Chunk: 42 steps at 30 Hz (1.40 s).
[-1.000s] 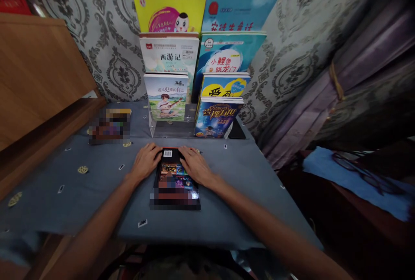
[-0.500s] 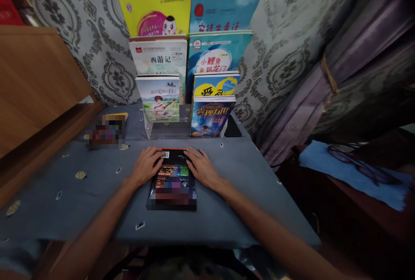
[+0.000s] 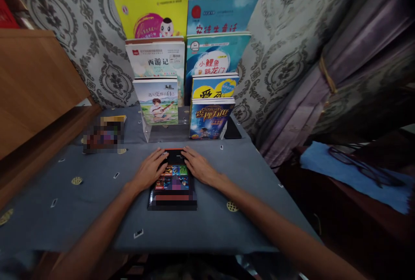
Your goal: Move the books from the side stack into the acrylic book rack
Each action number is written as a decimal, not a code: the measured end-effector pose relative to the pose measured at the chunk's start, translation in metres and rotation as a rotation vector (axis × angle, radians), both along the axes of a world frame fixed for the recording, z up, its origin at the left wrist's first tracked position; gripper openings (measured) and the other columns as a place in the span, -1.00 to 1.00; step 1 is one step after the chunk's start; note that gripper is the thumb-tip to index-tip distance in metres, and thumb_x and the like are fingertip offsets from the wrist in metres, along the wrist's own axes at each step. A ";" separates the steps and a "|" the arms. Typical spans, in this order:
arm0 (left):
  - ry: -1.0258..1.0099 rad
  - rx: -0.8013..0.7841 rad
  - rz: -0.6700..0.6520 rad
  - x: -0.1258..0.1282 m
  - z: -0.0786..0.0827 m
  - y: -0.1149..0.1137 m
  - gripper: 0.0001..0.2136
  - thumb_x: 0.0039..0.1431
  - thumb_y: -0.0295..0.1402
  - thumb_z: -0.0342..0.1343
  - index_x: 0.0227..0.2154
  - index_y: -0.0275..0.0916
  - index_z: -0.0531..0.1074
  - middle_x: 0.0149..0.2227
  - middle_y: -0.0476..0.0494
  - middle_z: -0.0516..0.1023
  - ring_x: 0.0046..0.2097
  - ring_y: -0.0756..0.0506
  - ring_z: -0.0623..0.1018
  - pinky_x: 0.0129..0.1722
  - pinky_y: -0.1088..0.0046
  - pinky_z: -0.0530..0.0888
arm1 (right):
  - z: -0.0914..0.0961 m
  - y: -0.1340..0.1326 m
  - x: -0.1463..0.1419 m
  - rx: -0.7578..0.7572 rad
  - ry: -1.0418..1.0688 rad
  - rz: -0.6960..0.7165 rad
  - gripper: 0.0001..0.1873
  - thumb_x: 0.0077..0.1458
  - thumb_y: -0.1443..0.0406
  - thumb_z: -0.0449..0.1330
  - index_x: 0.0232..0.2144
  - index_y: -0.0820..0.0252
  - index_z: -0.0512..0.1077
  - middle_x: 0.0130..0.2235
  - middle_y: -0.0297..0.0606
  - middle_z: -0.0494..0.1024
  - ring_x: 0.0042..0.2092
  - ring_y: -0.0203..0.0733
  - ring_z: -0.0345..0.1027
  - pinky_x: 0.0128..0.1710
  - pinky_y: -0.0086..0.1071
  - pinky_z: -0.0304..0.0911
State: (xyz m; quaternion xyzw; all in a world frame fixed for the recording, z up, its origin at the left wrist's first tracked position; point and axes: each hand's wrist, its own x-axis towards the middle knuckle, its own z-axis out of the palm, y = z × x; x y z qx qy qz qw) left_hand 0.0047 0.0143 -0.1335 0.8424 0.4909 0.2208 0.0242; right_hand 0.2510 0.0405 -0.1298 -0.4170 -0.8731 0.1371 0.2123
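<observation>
A dark, glossy book (image 3: 176, 181) is laid flat on the cloth-covered bench (image 3: 97, 215), under and between the fingers of both hands. Its orange far edge is lined up roughly with the fingertips; its near part, toward the body from the fingers, is masked by pixelation. Beyond that, a strip of cloth is seen up to the near bench edge. Ahead of the fingertips, a narrower strip is left before the clear stand (image 3: 168, 133), where books are propped in two columns, a blue-covered book (image 3: 207, 120) foremost on the right. To the right of the right fingers, cloth is spread as far as the slanting bench edge; a dark flat object (image 3: 232, 128) is placed farther out on that side. Well left of the left fingers, a partly pixelated book (image 3: 105, 135) is seen, with a wooden panel (image 3: 35, 85) past it.

Pose: both forearms are angled inward from the near side, palms turned down. The left hand (image 3: 149, 169) is rested at the book's left far corner, the right hand (image 3: 201, 168) at the right. Fingers extended, slightly parted, laid over the edges; pressure cannot be told.
</observation>
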 end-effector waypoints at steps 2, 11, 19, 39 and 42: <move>-0.008 -0.006 0.005 -0.001 0.000 0.005 -0.61 0.39 -0.24 -0.11 0.16 -0.23 0.39 0.28 -0.23 0.36 0.34 -0.18 0.29 0.31 0.09 0.30 | 0.000 0.006 -0.002 0.001 0.002 0.004 -0.55 0.31 0.39 -0.04 0.19 0.39 0.35 0.29 0.09 0.32 0.35 -0.02 0.11 0.34 -0.07 0.13; -0.012 -0.009 0.027 -0.005 -0.001 0.027 -0.59 0.39 -0.20 -0.12 0.18 -0.19 0.37 0.27 -0.17 0.38 0.33 -0.15 0.31 0.33 0.15 0.27 | -0.013 0.016 0.003 0.043 0.122 -0.006 -0.56 0.34 0.29 -0.02 0.20 0.22 0.36 0.31 -0.02 0.30 0.37 0.00 0.08 0.34 0.04 0.10; 0.072 0.054 0.066 0.001 0.000 0.044 -0.62 0.38 -0.26 -0.09 0.17 -0.22 0.38 0.23 -0.23 0.41 0.28 -0.21 0.35 0.24 0.12 0.34 | -0.018 0.017 0.008 0.042 0.170 -0.045 -0.56 0.33 0.29 0.00 0.20 0.20 0.36 0.29 -0.01 0.33 0.34 -0.01 0.15 0.32 0.04 0.14; 0.083 0.134 0.123 0.006 0.010 0.052 -0.68 0.36 -0.28 -0.04 0.05 -0.22 0.47 -0.02 -0.23 0.47 0.00 -0.23 0.42 0.04 0.16 0.41 | -0.011 0.006 0.012 0.023 0.211 -0.031 -0.62 0.27 0.34 0.04 0.08 0.23 0.46 0.20 0.01 0.45 0.26 0.02 0.29 0.26 0.04 0.22; 0.090 0.139 0.127 0.006 0.010 0.052 -0.68 0.36 -0.27 -0.05 0.05 -0.20 0.48 -0.02 -0.23 0.48 0.00 -0.22 0.43 0.04 0.17 0.41 | -0.009 -0.007 0.015 0.016 0.220 -0.022 -0.63 0.26 0.36 0.05 0.07 0.20 0.47 0.19 -0.01 0.46 0.25 0.02 0.30 0.24 0.05 0.24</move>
